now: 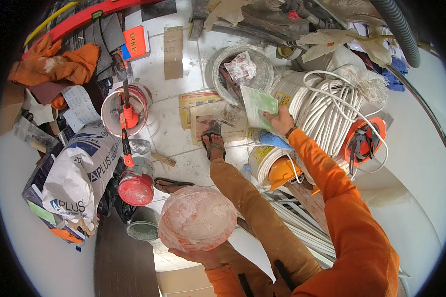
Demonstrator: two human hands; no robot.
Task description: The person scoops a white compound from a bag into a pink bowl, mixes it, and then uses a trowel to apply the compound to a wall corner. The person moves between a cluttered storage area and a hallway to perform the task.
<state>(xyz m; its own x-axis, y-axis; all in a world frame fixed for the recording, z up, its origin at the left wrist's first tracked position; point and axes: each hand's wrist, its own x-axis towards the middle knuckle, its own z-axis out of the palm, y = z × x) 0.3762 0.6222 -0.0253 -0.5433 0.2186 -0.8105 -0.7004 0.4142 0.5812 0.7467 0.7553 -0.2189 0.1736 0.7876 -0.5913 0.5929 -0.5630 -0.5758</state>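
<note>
Head cam: pale green plate (258,105) is gripped at its lower R edge by R hand (281,120), next to the grey basin (215,76) & L of the white cable coil (328,106). Pinkish tub (198,218) is held from its near side by L hand (199,255), fingers partly hidden under it, beside the brown trousers (244,195). To the tub's L, a red pail (136,190) & a green bucket (143,229) are seen close by.

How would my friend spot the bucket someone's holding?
Find the brown cloth trousers low in the picture. Just left, a bare left hand holds a round, pinkish bucket smeared with white. It's the only bucket in a hand.
</note>
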